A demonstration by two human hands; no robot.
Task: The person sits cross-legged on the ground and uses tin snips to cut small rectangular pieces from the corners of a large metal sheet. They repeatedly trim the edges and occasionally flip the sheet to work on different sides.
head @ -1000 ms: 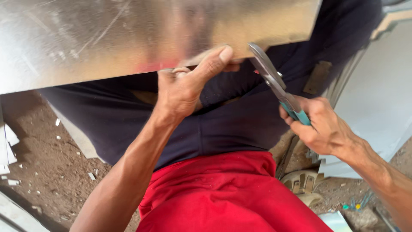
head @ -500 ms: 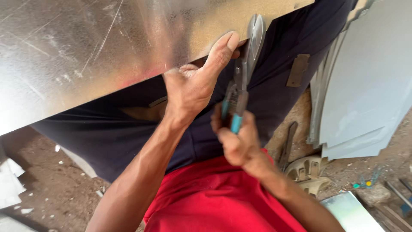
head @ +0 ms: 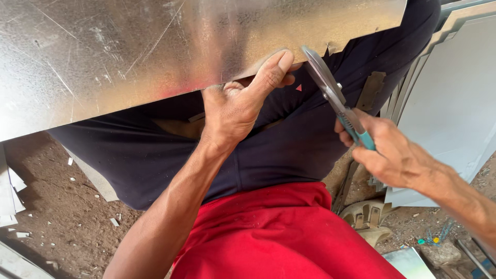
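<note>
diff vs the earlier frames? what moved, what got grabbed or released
The right hand swung the teal-handled snips from upright beside the left thumb back out to the right, blades slanting up at the metal sheet edge. Nothing taken or let go. The left hand still grips the sheet's lower edge, thumb on top.

Your arms are bare from the wrists up as far as the view reaches, with no sleeves, gloves, watch or rings showing on either of your hands, left hand [head: 235, 111] or right hand [head: 390, 152]. You wear a red garment [head: 279, 237] across your lap and dark navy cloth [head: 289, 150] over your legs, creased and a little dusty
</note>
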